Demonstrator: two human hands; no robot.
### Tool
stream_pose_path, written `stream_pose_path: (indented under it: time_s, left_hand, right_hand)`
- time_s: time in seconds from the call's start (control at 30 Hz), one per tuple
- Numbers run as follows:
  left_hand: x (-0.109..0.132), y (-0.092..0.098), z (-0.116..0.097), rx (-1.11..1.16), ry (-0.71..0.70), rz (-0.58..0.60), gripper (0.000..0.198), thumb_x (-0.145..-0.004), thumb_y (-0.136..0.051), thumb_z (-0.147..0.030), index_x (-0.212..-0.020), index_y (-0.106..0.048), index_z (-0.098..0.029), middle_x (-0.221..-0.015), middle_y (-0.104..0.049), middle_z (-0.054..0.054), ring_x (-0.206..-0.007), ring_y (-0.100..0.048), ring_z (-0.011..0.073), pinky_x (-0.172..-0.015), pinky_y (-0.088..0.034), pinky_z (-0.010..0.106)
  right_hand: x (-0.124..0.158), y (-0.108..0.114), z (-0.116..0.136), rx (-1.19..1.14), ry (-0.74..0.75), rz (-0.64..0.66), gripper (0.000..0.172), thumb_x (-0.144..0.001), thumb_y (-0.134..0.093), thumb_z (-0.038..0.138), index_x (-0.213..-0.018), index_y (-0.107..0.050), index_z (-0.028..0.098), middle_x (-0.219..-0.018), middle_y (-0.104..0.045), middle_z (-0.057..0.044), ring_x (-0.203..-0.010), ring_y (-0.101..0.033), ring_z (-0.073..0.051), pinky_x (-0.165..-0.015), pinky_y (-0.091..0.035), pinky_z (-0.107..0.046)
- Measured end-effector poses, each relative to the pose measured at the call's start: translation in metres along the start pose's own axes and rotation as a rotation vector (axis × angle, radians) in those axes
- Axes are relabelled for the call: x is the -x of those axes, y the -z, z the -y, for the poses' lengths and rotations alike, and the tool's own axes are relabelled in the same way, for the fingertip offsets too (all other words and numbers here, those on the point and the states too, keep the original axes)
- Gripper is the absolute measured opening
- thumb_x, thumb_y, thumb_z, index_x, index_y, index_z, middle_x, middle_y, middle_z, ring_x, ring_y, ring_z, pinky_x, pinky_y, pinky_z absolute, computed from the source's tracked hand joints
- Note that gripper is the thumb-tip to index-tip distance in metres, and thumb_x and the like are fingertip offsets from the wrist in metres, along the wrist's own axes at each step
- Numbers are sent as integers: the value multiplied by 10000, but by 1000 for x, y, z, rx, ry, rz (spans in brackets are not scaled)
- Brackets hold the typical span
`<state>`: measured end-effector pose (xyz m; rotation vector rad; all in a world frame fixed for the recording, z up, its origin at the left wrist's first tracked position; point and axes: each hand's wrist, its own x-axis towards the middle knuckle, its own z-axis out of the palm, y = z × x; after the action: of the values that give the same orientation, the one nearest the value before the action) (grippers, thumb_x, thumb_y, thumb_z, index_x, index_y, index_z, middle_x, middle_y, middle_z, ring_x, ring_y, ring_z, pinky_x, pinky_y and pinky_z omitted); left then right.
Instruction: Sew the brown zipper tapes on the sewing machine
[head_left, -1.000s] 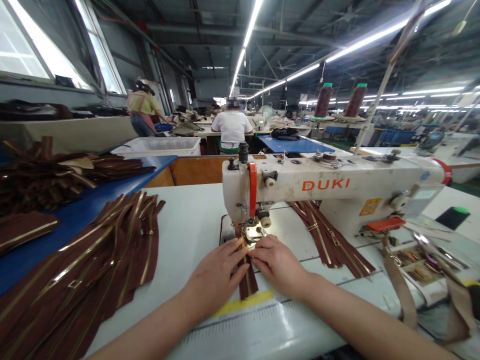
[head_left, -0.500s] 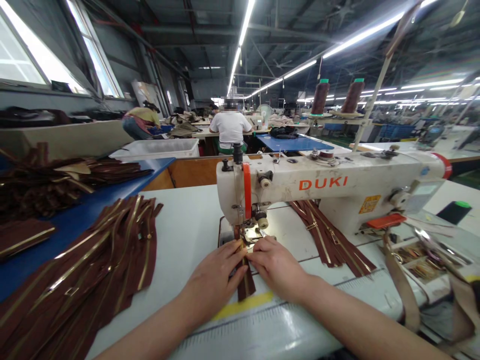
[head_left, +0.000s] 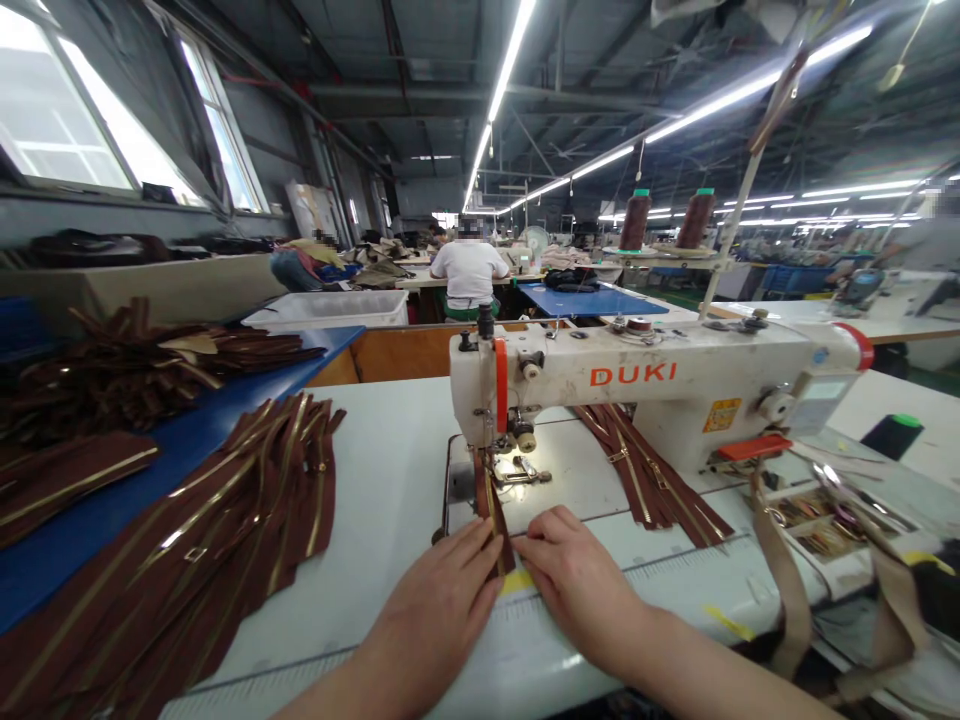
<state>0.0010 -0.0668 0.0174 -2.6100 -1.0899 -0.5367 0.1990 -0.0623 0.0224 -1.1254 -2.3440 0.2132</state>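
A brown zipper strip with gold-coloured teeth runs from under the needle area of the sewing machine toward me. My left hand holds the strip's near part, its fingers pressed together over the left side. From the right, my right hand has its fingers bent and closed at the strip's right edge; its fingertips partly hide what they grip. Just beyond my hands, the metal plate with a small guide lies beside the strip.
Brown zippers are heaped on the left, with another pile on the blue table. More zippers lie under the machine arm. A tray of small tools stands right. A co-worker in a white shirt sits ahead.
Both hands have moved toward me, away from the needle, and more of the zipper shows between them and the machine. The camera view has shifted slightly.
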Motion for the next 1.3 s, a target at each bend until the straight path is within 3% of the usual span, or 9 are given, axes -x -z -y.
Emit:
stream_pose_path:
  time_s: [0.4, 0.87, 1.17, 1.3]
  left_hand:
    - [3, 13, -13, -57, -129, -31, 350, -941, -326, -123, -1069, -651, -112, -1088, -690, 127, -1031, -640, 231, -869, -550, 382]
    - [1, 19, -6, 94, -139, -51, 301, -941, -375, -168, -1074, -645, -154, -1121, -670, 121, -1048, -629, 217, -904, -534, 380]
    - [6, 24, -1, 155, -148, 13, 300, -913, -431, -177, -1135, -632, -187, -1221, -628, 118, -1129, -590, 231, -931, -515, 396]
    - [11, 22, 4, 221, -132, 55, 290, -921, -460, -183, -1172, -603, -205, -1249, -617, 71, -1172, -558, 198, -987, -473, 367]
  right_hand:
    - [13, -3, 10, -89, -34, -41, 181, -904, -485, 96, -835, -633, 173, -858, -568, -54, -857, -486, -197, -775, -453, -322]
    - [12, -4, 10, -38, 22, -16, 186, -918, -459, 108, -926, -633, 172, -859, -562, -49, -860, -476, -188, -787, -439, -308]
    - [12, -4, 7, 37, 86, 40, 149, -912, -482, 124, -929, -625, 161, -869, -566, -56, -860, -468, -199, -758, -432, -321]
    - [14, -3, 7, 46, 95, 53, 147, -906, -494, 117, -945, -625, 173, -883, -569, -48, -866, -464, -194, -770, -421, -317]
